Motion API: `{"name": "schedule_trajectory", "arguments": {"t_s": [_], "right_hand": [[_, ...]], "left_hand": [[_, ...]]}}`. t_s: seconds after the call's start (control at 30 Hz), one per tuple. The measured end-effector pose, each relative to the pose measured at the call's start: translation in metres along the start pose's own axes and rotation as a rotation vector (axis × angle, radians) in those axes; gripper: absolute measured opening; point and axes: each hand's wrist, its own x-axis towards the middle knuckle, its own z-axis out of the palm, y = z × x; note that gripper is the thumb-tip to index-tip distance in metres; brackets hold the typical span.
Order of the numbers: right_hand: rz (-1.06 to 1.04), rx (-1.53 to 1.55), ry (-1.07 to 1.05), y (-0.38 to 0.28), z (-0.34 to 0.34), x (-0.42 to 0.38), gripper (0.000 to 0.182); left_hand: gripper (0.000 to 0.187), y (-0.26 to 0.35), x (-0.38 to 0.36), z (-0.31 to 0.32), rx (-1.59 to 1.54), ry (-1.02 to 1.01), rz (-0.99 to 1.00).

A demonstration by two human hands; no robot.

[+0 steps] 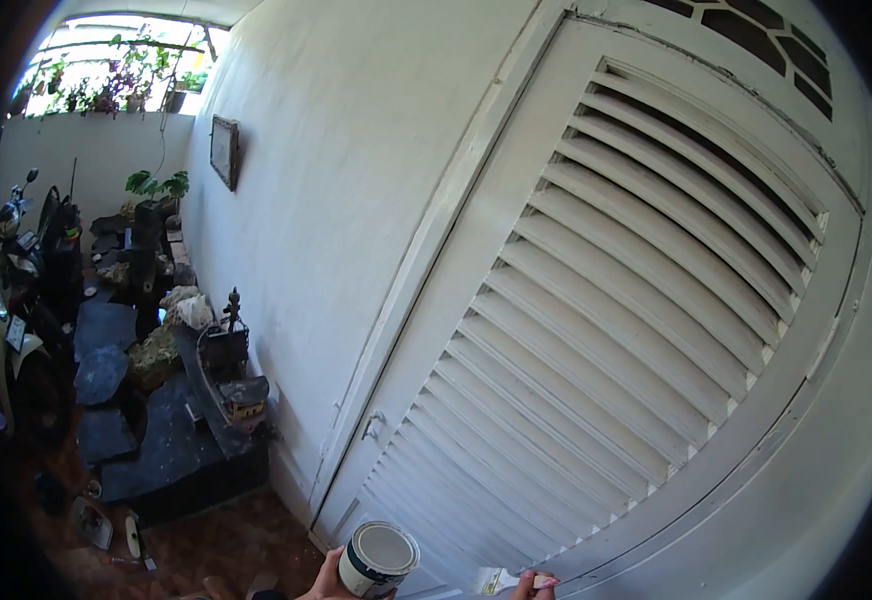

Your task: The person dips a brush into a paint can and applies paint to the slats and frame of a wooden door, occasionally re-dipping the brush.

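My left hand (324, 583) shows at the bottom edge and grips a small round paint can (377, 559) with pale paint inside. Only the fingertips of my right hand (534, 586) are visible at the bottom edge, pinched on a thin handle that looks like a paint brush (501, 579); most of it lies out of frame. Both hands are low in front of a white louvered door (606, 330) with slanted slats. The door fills the right half of the view, with a small latch (372, 424) on its left edge.
A white wall (356, 150) runs back on the left with a framed picture (223, 150). Along its base lie dark stone slabs (156, 440), pots, plants (156, 185) and clutter. Parked scooters (6, 300) stand at the far left. The floor is reddish tile (216, 545).
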Motion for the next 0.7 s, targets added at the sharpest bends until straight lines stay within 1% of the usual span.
{"name": "schedule_trajectory", "arguments": {"t_s": [0.03,0.07,0.17,0.2,0.27,0.3,0.37,0.4,0.5,0.53,0.63,0.7], "right_hand": [[-0.006,0.042,0.014,-0.006,0.007,0.004,0.025],[-0.010,0.082,0.026,-0.014,0.015,0.007,0.024],[0.158,0.259,0.064,-0.060,0.040,0.019,0.024],[0.182,0.308,0.059,-0.078,0.048,0.022,0.023],[0.219,0.402,0.052,-0.112,0.066,0.033,0.023],[0.180,0.406,0.066,-0.124,0.077,0.037,0.023],[0.107,0.404,0.089,-0.140,0.101,0.042,0.024],[0.103,0.431,0.057,-0.147,0.110,0.045,0.017],[0.086,0.479,-0.025,-0.185,0.140,0.047,0.018],[0.081,0.467,-0.051,-0.192,0.150,0.047,0.018],[0.054,0.497,-0.142,-0.209,0.177,0.043,0.019],[0.090,0.511,-0.136,-0.218,0.195,0.038,0.019]], "left_hand": [[0.119,0.003,0.001,-0.007,0.014,-0.004,0.035],[0.112,0.040,-0.003,0.002,0.335,-0.015,0.195],[0.105,0.059,0.018,-0.018,0.339,-0.076,0.089],[0.099,0.084,0.016,-0.014,0.321,-0.050,0.189],[0.096,0.085,0.039,-0.036,-0.287,-0.114,-0.200],[0.094,0.084,0.048,-0.046,-0.591,-0.138,-0.403],[0.084,0.118,0.040,-0.049,-0.235,-0.240,-0.172],[0.080,0.131,0.038,-0.051,-0.064,-0.293,-0.051],[0.075,0.074,0.088,-0.109,-0.944,-0.392,-0.558],[0.069,0.071,0.092,-0.114,-0.671,-0.432,-0.396],[0.066,0.105,0.087,-0.117,-0.342,-0.317,-0.267],[0.064,0.119,0.080,-0.121,-0.171,-0.309,-0.112]]}}
